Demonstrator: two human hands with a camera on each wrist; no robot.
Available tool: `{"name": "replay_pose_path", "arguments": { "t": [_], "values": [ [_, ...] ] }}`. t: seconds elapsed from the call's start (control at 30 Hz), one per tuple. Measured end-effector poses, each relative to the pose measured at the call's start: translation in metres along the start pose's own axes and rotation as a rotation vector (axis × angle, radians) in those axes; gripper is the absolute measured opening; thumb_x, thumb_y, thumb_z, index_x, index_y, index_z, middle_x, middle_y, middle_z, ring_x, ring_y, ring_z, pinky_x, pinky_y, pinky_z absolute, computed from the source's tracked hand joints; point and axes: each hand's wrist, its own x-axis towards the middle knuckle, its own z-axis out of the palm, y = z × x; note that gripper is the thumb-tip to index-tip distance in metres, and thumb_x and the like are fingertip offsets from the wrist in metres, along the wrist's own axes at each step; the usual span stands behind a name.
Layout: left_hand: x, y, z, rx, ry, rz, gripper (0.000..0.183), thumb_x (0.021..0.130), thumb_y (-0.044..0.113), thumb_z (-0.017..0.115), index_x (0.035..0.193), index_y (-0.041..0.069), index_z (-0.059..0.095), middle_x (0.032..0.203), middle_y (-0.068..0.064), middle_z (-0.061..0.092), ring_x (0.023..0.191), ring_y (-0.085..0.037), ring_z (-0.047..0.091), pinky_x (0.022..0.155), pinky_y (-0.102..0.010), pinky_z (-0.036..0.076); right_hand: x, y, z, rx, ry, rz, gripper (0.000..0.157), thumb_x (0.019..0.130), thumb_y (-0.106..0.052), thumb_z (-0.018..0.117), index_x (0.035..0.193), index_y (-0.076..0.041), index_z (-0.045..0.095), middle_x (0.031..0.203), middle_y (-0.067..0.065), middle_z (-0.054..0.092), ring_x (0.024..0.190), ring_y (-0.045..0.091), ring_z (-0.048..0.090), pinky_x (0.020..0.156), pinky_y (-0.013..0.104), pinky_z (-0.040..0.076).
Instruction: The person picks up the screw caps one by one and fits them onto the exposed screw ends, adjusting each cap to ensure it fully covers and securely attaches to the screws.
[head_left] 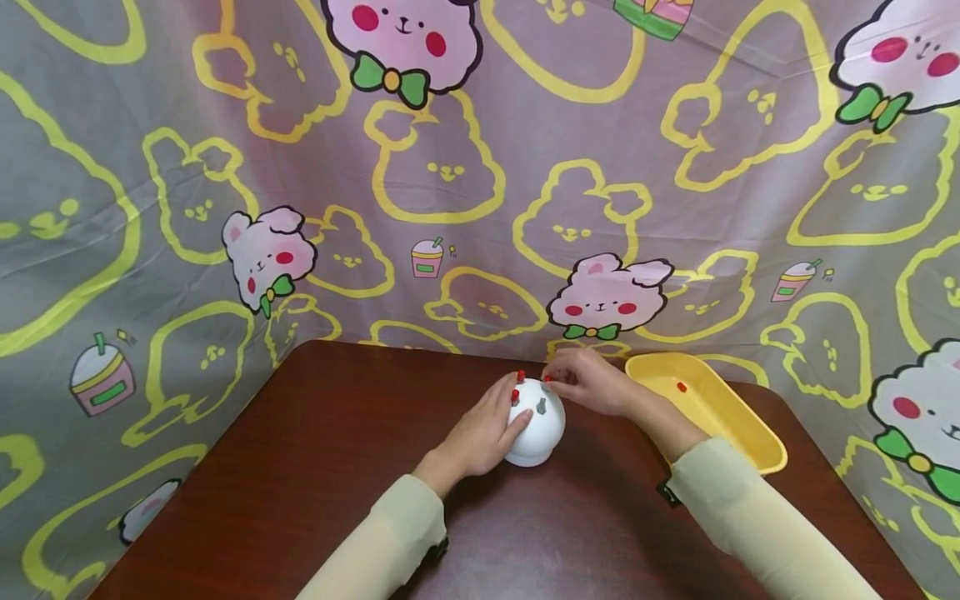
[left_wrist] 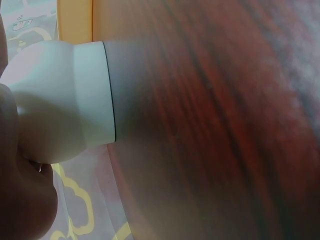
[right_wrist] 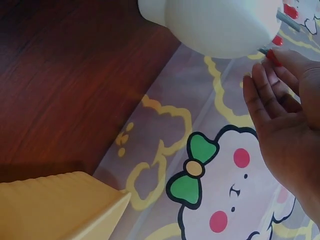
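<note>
A white ball-shaped object on a short round base stands on the table. My left hand grips its left side, thumb across the front and fingers toward the top. A bare grey peg sticks out of the ball, and small red caps show near the left fingers. At the ball's upper right, my right hand pinches a red cap between thumb and forefinger. That cap sits at the end of a grey peg in the right wrist view; how far it is on cannot be told.
A yellow tray stands right of the ball, partly behind the right forearm, with a small red piece inside. The dark brown wooden table is bordered at the back and sides by a grey patterned cloth.
</note>
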Motion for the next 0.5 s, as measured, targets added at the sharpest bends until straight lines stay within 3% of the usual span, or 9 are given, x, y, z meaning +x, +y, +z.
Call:
{"name": "replay_pose_path", "arguments": {
  "t": [0.5],
  "values": [
    [-0.0008, 0.0022, -0.0015, -0.006, -0.009, -0.009, 0.077, 0.108, 0.057, 0.031, 0.163, 0.006, 0.017, 0.167, -0.011, 0.023, 0.153, -0.021, 0.026, 0.121, -0.040, 0.031, -0.0032, -0.0017, 0.0019, 0.025, -0.042, 0.042, 0.017, 0.095, -0.015, 0.074, 0.109, -0.005, 0.076, 0.095, -0.001, 0.072, 0.082, 0.010, 0.062, 0.074, 0.030, 0.057]
  ]
}}
